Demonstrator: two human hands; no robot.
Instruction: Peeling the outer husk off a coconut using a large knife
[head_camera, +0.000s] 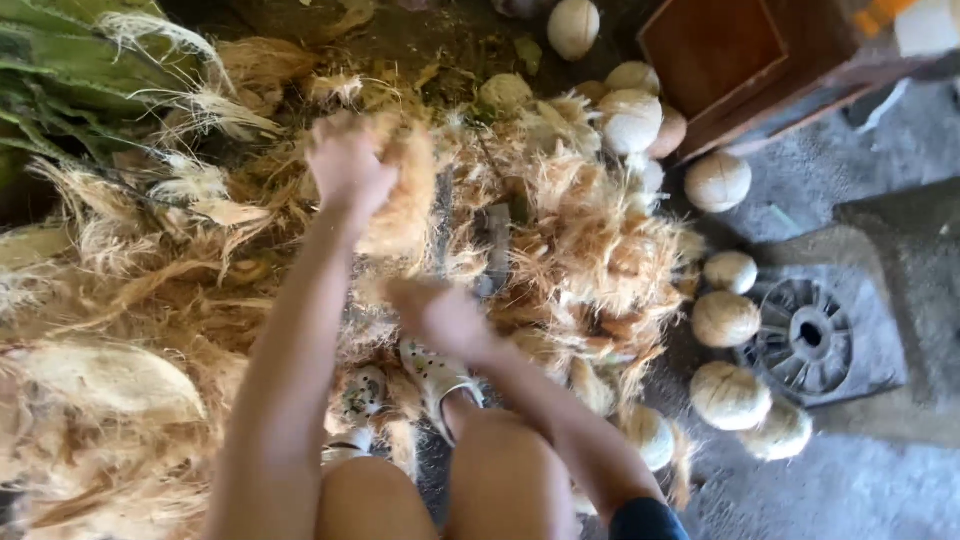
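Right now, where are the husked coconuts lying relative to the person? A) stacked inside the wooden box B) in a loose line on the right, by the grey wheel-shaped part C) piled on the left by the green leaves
B: the husked coconuts lie on the ground along the right side of the husk pile, next to the grey wheel-shaped part; the wooden box shows none inside.

We saw no labels, signs or screens anywhere in the frame. The only package-like item was a reddish-brown wooden box (745, 60), open and rectangular, sitting tilted well up and to the right of both hands. Next to it, at the far top-right corner, was a pale blurred block (925, 25) with a bit of orange beside it; we couldn't tell what that was.
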